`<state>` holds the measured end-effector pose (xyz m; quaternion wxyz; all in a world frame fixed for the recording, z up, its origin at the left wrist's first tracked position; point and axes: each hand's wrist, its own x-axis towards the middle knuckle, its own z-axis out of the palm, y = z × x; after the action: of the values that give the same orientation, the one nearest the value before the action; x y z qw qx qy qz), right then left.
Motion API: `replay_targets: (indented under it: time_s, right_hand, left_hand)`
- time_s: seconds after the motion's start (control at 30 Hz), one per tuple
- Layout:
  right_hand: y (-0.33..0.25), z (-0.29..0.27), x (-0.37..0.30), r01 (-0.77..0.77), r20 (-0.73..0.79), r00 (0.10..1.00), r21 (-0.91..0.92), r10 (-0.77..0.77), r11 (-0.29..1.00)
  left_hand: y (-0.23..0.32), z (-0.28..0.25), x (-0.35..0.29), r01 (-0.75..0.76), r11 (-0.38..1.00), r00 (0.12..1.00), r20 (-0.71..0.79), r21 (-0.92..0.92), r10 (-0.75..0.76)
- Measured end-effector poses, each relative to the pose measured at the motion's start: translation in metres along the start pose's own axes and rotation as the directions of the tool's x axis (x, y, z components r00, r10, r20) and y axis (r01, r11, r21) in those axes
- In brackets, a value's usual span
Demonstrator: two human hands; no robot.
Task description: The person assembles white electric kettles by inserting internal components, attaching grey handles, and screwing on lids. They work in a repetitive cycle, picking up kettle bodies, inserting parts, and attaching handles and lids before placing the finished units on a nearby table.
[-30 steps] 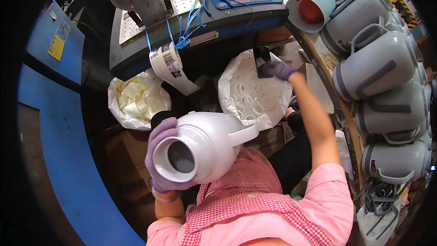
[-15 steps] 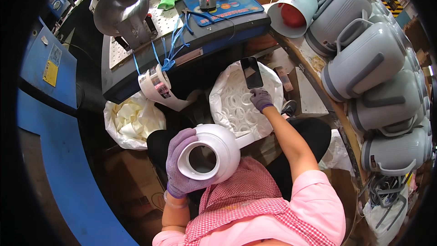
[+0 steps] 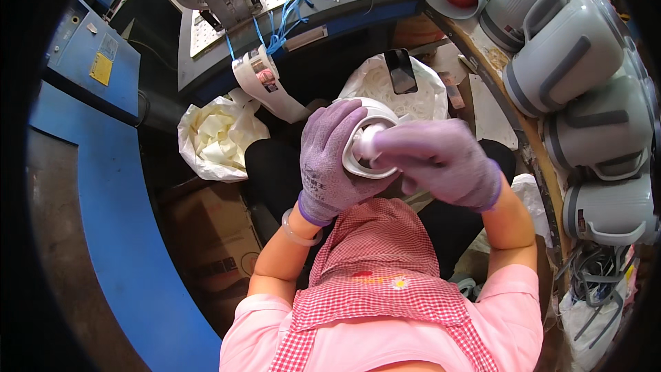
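Observation:
My left hand [image 3: 329, 155], in a purple-grey knit glove, wraps round the side of a white plastic jug body [image 3: 381, 108], whose round mouth is turned up toward me. At that mouth is my gloved right hand [image 3: 444, 162], smeared by motion, its fingers closed on a whitish translucent ring [image 3: 370, 140] that sits partly inside the opening. The fingers and blur hide how far in the ring is. Beyond the jug stands a white bag [image 3: 435, 88] of similar clear rings, and a black phone [image 3: 401, 72] rests at its far side.
To the left, a white sack [image 3: 227, 171] holds pale scraps. A roll of labels [image 3: 258, 74] hangs by blue ties from the dark workbench [image 3: 206, 69]. Grey jugs [image 3: 568, 55] crowd the shelf on the right. A blue cabinet [image 3: 113, 186] stands at far left.
My right hand has come back from the bag of rings to the jug's mouth. My left hand has moved the jug up and to the right in view; the view has also shifted.

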<state>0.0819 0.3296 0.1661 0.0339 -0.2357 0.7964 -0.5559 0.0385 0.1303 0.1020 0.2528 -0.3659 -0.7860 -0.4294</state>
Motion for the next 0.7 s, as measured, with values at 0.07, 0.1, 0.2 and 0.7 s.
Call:
replay_targets:
  time_s: [0.07, 0.1, 0.2, 0.7]
  right_hand:
    - [0.014, 0.005, 0.007, 0.272, 0.083, 0.962, -0.394, -0.261, 0.878]
    - [0.014, 0.006, 0.004, 0.218, 0.130, 0.976, -0.494, -0.176, 0.842]
    - [0.011, 0.015, 0.001, 0.121, 0.197, 0.979, -0.773, 0.054, 0.622]
    - [-0.012, 0.003, -0.022, 0.444, 0.320, 0.896, -0.628, -0.308, 0.639]
  left_hand:
    - [0.007, 0.002, 0.001, -0.016, 1.000, 1.000, -0.022, 0.018, 0.017]
    - [0.008, 0.006, -0.001, -0.026, 0.999, 0.999, -0.034, 0.037, 0.027]
    - [0.016, 0.013, -0.004, -0.049, 0.995, 0.998, -0.028, 0.087, 0.051]
    - [0.021, -0.008, -0.005, -0.099, 0.973, 0.995, 0.009, 0.209, 0.099]
